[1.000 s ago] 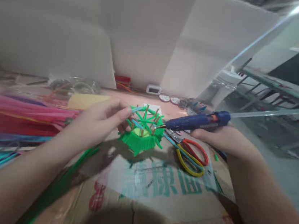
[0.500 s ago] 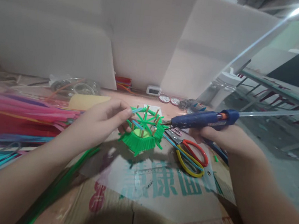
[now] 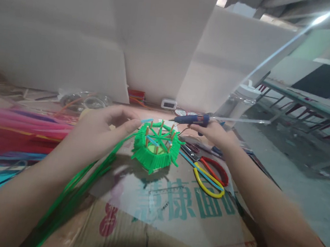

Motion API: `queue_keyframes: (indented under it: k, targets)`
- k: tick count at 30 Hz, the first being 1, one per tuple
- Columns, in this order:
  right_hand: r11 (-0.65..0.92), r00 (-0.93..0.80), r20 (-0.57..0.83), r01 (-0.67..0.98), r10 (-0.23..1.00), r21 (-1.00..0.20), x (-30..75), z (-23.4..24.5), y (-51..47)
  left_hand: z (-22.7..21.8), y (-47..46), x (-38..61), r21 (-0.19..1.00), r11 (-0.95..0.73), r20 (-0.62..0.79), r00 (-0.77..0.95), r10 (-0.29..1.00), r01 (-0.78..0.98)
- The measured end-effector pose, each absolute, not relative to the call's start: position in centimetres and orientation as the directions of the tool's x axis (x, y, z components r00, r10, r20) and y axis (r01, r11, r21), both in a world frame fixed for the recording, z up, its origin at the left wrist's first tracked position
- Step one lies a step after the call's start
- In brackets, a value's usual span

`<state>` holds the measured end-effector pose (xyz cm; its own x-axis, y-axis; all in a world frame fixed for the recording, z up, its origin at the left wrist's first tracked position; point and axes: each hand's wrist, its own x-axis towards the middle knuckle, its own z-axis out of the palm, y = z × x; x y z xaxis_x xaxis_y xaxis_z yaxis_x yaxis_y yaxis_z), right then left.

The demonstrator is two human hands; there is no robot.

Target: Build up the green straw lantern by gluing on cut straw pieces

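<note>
A green pipe-cleaner structure (image 3: 151, 161) with several upright wooden sticks stands on the cardboard in front of me. My left hand (image 3: 113, 123) is at its left side, thumb and finger pinched on a short light-blue pipe-cleaner piece (image 3: 147, 120). Another blue piece (image 3: 152, 141) lies between the sticks on the near side. My right hand (image 3: 212, 132) is wrapped round a dark-blue hot glue gun (image 3: 188, 119), with a clear glue stick poking out of its back. The gun's nozzle points left, behind the structure and apart from it.
Scissors (image 3: 209, 177) with red and yellow handles lie on the cardboard (image 3: 169, 236), a blue strip across them. Green pipe cleaners (image 3: 76, 184) and pink and red bundles (image 3: 16, 129) lie left. A small digital clock (image 3: 169, 104) and clear bottle (image 3: 244, 101) stand behind.
My right hand has drawn the glue gun away from the structure's right side to behind it, farther off. My left hand has shifted slightly left with the blue piece, off the structure.
</note>
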<state>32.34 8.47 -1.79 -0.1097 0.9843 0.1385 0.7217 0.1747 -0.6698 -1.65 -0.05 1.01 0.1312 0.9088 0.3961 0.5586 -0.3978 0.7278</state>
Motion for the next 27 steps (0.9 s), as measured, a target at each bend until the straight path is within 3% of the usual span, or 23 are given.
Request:
queue_keyframes:
  k: [7,11,15,18,21,24,27]
  targets:
    - [0.057,-0.022,0.068,0.814,0.997,-0.578,29.8,-5.7,13.3,0.8,0.1,-1.3,0.719,-0.407,0.378,0.173,0.909,0.563]
    - [0.066,-0.048,0.049,0.873,0.998,-0.484,30.1,-5.8,13.1,1.1,-0.1,-1.2,0.707,-0.424,0.388,0.191,0.902,0.566]
    - [0.082,-0.043,0.114,0.927,0.993,-0.366,31.9,-4.0,10.6,1.5,-0.9,-0.6,0.651,-0.474,0.437,0.217,0.873,0.593]
    - [0.076,-0.005,0.239,0.954,0.971,-0.29,32.8,-1.9,7.3,1.6,-1.5,-0.1,0.594,-0.562,0.517,0.262,0.815,0.575]
    - [0.292,-0.064,0.54,0.891,0.84,-0.349,31.8,0.4,3.4,1.3,-1.8,0.3,0.497,-0.666,0.617,0.313,0.722,0.556]
    - [0.537,-0.165,0.675,0.749,0.719,-0.388,29.1,2.2,0.0,1.0,-2.0,0.6,0.401,-0.729,0.687,0.344,0.64,0.555]
    - [0.759,-0.407,0.713,0.592,0.571,-0.27,26.3,3.0,-1.9,0.8,-2.1,0.7,0.355,-0.744,0.698,0.368,0.614,0.566]
